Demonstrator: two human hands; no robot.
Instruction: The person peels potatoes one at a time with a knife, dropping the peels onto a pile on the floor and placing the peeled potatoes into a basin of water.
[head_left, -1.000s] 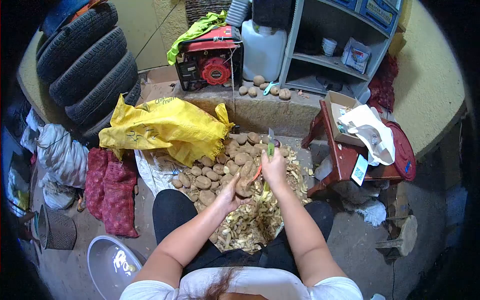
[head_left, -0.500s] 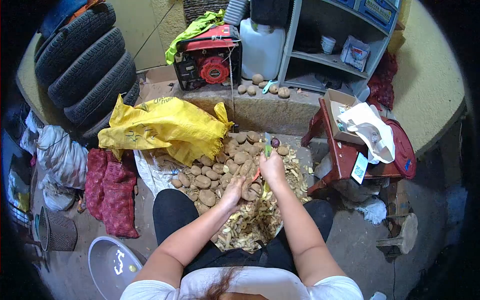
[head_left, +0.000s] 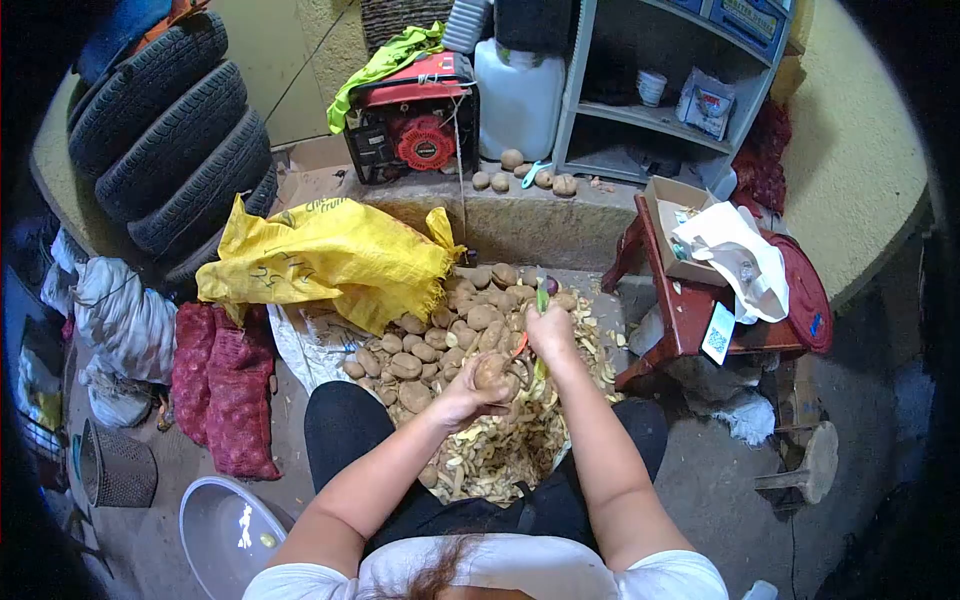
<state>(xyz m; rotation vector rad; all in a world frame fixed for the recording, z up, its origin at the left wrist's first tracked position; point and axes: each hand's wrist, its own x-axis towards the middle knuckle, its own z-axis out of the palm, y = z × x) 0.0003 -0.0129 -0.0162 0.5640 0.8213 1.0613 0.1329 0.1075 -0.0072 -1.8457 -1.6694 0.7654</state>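
Observation:
In front of my body, my left hand (head_left: pixel 462 400) is closed around a brown potato (head_left: pixel 491 369), palm turned up. My right hand (head_left: pixel 550 332), to its right, grips what looks like a peeler (head_left: pixel 542 294). A green part sticks out above the fist and an orange part shows below, near the potato; its blade cannot be made out clearly. Beyond and left of my hands lies a heap of unpeeled potatoes (head_left: pixel 405 365). Between my knees spreads a pile of peels (head_left: pixel 480 470). Among the far potatoes is a purple onion (head_left: pixel 551 286).
A yellow sack (head_left: pixel 320 260) covers the heap's far left. Red net bags (head_left: pixel 235 400) and a grey basin (head_left: pixel 215 535) stand to the left. On the right is a red stool (head_left: pixel 680 330) with a box. A generator (head_left: pixel 415 130) and a light-blue peeler (head_left: pixel 535 174) sit behind on the ledge.
My right hand has moved slightly to the right, with the peeler. The potato in my left hand now sits at a different angle, and the left fingers show beneath it.

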